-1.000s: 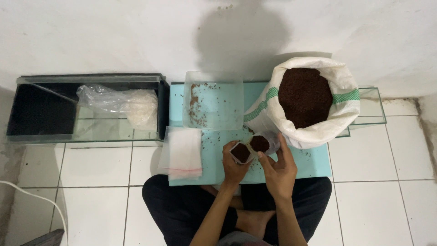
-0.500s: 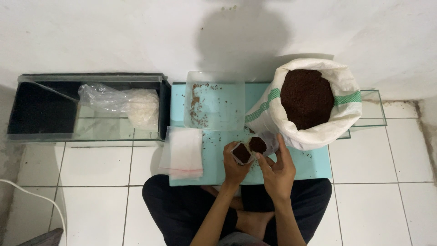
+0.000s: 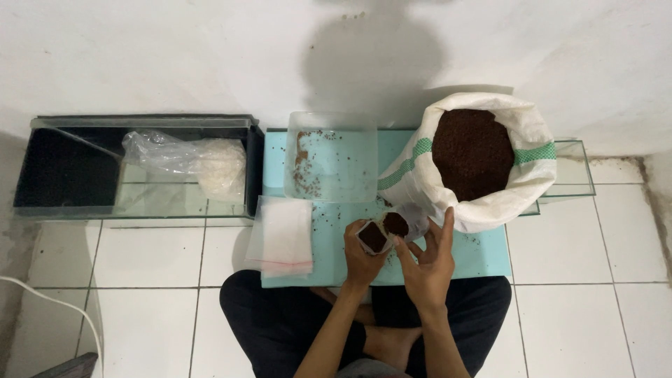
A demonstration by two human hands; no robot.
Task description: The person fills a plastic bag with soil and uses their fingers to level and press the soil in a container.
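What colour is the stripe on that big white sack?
Green: a woven green band runs across the big white sack of dark brown granules, clearest in the head view.

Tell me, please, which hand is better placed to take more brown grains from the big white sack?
Probably the right hand. It is on the side of the white sack, fingers raised toward its wall, beside a small cup of grains. The left hand grips the small pouch, farther away.

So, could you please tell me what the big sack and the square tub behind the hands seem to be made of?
The sack looks like woven plastic: white, matte, with a green stripe and a rolled-down rim that keeps its shape. The tub looks like clear, glossy plastic: the pale blue mat shows through it, with brown grains scattered inside.
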